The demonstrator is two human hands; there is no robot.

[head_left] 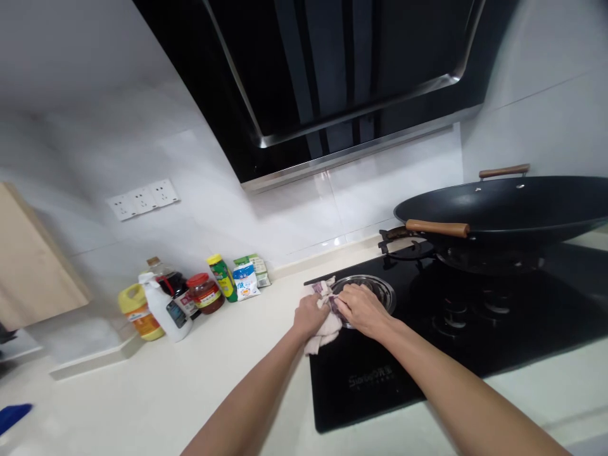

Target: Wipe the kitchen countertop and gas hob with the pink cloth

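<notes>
A pale cloth (327,330) with purplish patches is bunched between my two hands at the left edge of the black glass gas hob (365,386). My left hand (311,315) is closed on the cloth's left side. My right hand (363,309) lies over the left burner's round metal ring (388,294), its fingers closed on the cloth's other side. Part of the ring is hidden under my right hand and the cloth. The burner's black pan support (409,249) sits off the ring, farther back on the hob.
A large black wok (513,206) with wooden handles rests over the right burner. Above hangs a black range hood (332,76). Along the wall at left stand a white spray bottle (166,310), a red-lidded jar (205,293), a yellow jug (141,312) and packets (246,282).
</notes>
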